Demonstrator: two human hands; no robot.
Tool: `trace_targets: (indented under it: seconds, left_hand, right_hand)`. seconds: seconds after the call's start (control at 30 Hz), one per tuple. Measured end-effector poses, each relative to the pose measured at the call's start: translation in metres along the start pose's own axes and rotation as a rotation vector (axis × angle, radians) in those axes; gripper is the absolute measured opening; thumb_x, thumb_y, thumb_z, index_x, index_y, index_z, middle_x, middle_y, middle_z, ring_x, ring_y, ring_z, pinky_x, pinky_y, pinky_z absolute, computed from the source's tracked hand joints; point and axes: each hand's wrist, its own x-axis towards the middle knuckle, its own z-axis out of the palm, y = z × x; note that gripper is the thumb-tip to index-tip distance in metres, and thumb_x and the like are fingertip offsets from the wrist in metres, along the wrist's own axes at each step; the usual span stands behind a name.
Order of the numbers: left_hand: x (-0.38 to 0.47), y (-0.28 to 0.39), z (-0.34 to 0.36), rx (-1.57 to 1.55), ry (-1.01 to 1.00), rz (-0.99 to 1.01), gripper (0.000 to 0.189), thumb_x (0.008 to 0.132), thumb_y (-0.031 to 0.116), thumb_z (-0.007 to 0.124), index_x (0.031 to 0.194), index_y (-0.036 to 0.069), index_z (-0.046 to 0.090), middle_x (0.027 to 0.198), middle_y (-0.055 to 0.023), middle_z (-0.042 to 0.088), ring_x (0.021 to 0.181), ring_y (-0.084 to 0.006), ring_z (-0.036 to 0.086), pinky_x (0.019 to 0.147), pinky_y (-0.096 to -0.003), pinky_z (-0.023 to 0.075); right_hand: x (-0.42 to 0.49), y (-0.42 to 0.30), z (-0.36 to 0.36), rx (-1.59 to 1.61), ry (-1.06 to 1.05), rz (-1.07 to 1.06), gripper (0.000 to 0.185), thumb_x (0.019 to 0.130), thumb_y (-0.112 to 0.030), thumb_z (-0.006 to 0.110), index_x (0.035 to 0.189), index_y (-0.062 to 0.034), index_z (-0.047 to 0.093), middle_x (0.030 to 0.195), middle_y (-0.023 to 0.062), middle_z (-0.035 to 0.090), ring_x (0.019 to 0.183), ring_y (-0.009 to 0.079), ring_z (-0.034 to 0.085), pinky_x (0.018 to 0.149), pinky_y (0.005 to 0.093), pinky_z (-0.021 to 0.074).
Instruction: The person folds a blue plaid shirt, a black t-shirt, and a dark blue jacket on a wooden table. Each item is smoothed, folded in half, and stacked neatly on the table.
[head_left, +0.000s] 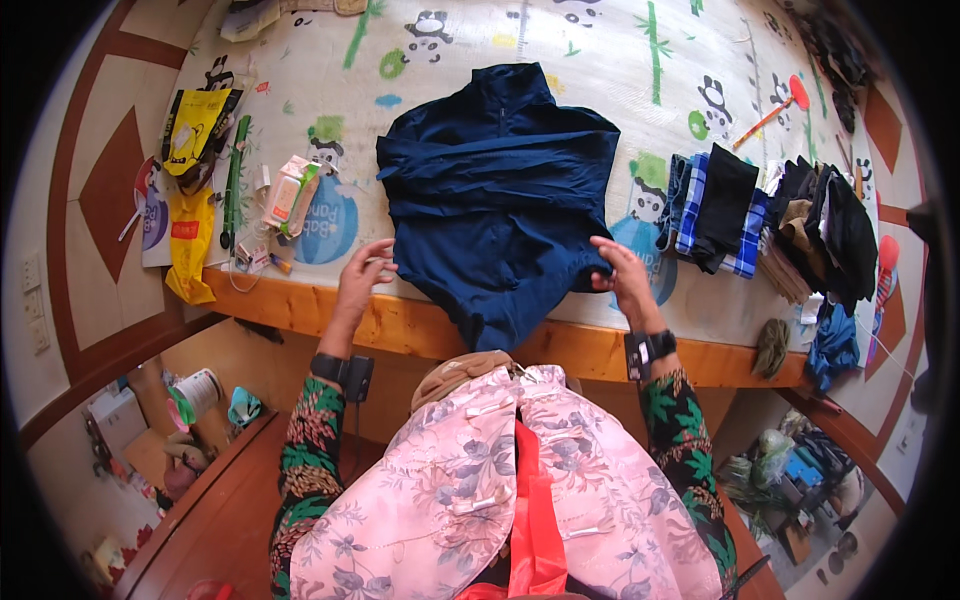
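Observation:
A dark navy jacket (499, 187) with a stand-up collar and a short zip at the neck lies spread on the panda-print mat (465, 45). Its sleeves seem folded across the chest in loose creases. The lower part narrows to a bunched point that hangs over the wooden edge towards me. My left hand (366, 268) is beside the jacket's left edge, fingers apart and holding nothing. At the lower right edge is my right hand (621, 268), fingers spread near a dark opening in the cloth; whether it touches the fabric is hard to tell.
Folded clothes (720, 210) and a darker stack of garments (825, 225) are on the right, near a red fly swatter (799, 91). Left lie a wipes pack (289, 195), yellow bags (191, 225) and a green stick (236, 180). A wooden rail (660, 349) edges the mat.

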Motion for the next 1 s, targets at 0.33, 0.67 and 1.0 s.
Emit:
trace_targets:
  seconds: [0.33, 0.67, 1.0]
  left_hand:
    - [0.008, -0.038, 0.070, 0.793, -0.544, 0.359, 0.063, 0.075, -0.004, 0.068, 0.134, 0.015, 0.061, 0.119, -0.0098, 0.063, 0.120, -0.0303, 0.058, 0.109, -0.0434, 0.0416]
    - [0.106, 0.004, -0.020, 0.061, -0.033, 0.104, 0.046, 0.103, 0.015, 0.065, 0.146, 0.002, 0.056, 0.134, -0.0033, 0.066, 0.122, -0.0117, 0.058, 0.108, -0.0279, 0.0441]
    - [0.290, 0.030, -0.016, -0.104, 0.176, 0.033, 0.033, 0.104, 0.017, 0.064, 0.133, 0.000, 0.062, 0.120, -0.0042, 0.071, 0.106, -0.0120, 0.064, 0.095, -0.0285, 0.0501]
  right_hand:
    - [-0.003, 0.016, -0.034, 0.049, 0.034, 0.128, 0.028, 0.103, -0.024, 0.063, 0.122, -0.0069, 0.074, 0.104, 0.0037, 0.070, 0.064, 0.0147, 0.066, 0.062, 0.0289, 0.0596]
    - [0.088, -0.035, -0.054, 0.356, 0.086, 0.118, 0.029, 0.099, -0.025, 0.071, 0.121, -0.0059, 0.073, 0.087, 0.0044, 0.067, 0.069, 0.0139, 0.068, 0.064, 0.0316, 0.0616]
    - [0.297, -0.142, 0.008, 0.501, 0.110, -0.056, 0.029, 0.104, -0.017, 0.060, 0.122, 0.0016, 0.050, 0.109, 0.0248, 0.071, 0.101, 0.0409, 0.074, 0.084, 0.0501, 0.0642]
